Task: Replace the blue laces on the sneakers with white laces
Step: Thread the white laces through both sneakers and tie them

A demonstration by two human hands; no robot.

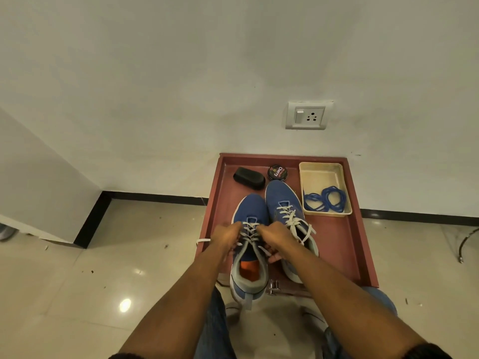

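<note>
Two blue sneakers stand side by side on a reddish-brown table (344, 244). The left sneaker (252, 211) has a white lace (248, 233) threaded through its eyelets. My left hand (225, 235) grips the lace on the shoe's left side, and a white lace end sticks out past it. My right hand (277, 239) grips the lace on the shoe's right side. The right sneaker (281, 195) is laced in white with its ends hanging loose. Coiled blue laces (325, 199) lie in a cream tray (321, 168) at the back right.
A black brush (248, 174) and a round shoe-polish tin (277, 172) sit at the table's back edge against the white wall. A wall socket (307, 115) is above. Glossy tiled floor (103, 281) surrounds the table. My knees in jeans are below it.
</note>
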